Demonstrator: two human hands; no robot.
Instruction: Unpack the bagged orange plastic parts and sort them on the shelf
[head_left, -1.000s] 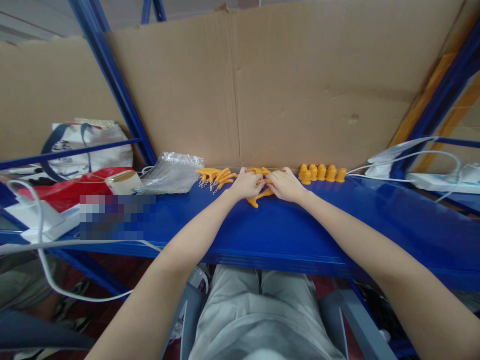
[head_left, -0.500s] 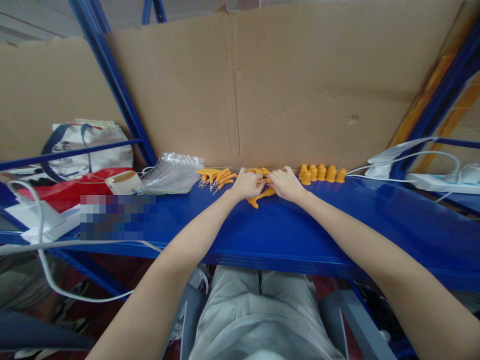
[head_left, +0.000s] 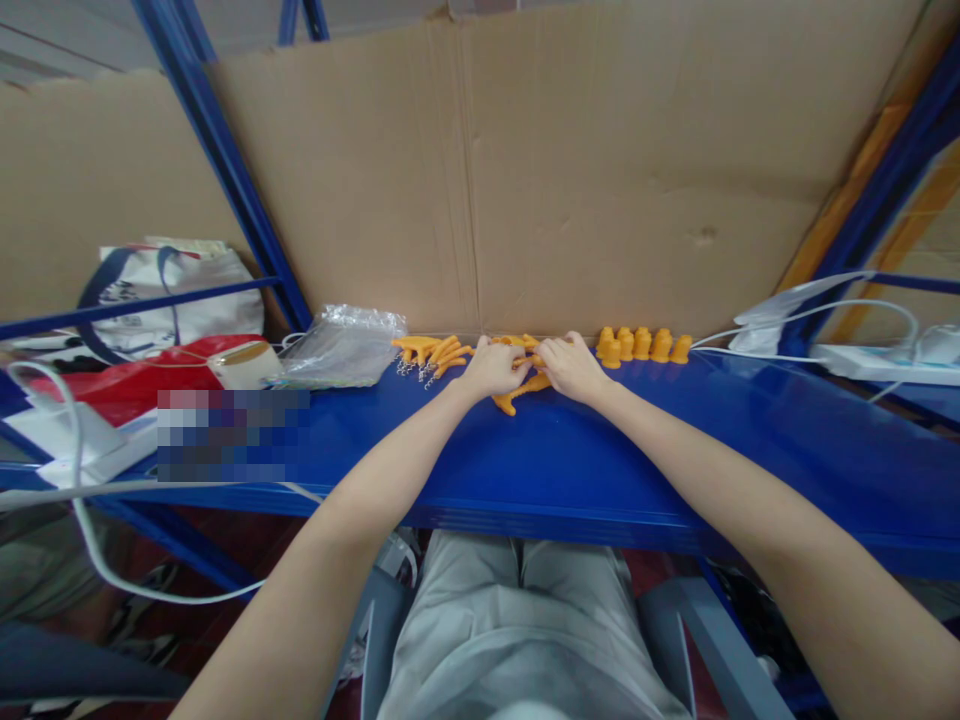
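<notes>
Both of the person's hands meet over the blue table [head_left: 600,450], close to the cardboard panel [head_left: 600,180] that stands along its back. The left hand [head_left: 493,368] and the right hand [head_left: 568,368] are nearly touching, and their fingers are drawn in narrow around a small orange piece [head_left: 528,361] — it sits between the two sets of fingertips, mostly hidden, so its full shape cannot be told. Just below the hands a curved orange part [head_left: 507,404] lies on the table, its notched upper end running up under the right hand. More orange parts [head_left: 516,340] show behind the hands, partly covered by them.

Near the left hand is a heap of orange pieces with small metal chains [head_left: 431,352], the chains hanging toward the front. Beside that heap lie clear plastic bags [head_left: 341,352], and farther left are a red bag [head_left: 150,372] and a white bag with dark blue handles [head_left: 180,285]. Near the right hand a cluster of knobbed orange pieces [head_left: 642,346] stands upright on the table — close to the cardboard, just beyond the wrist.
</notes>
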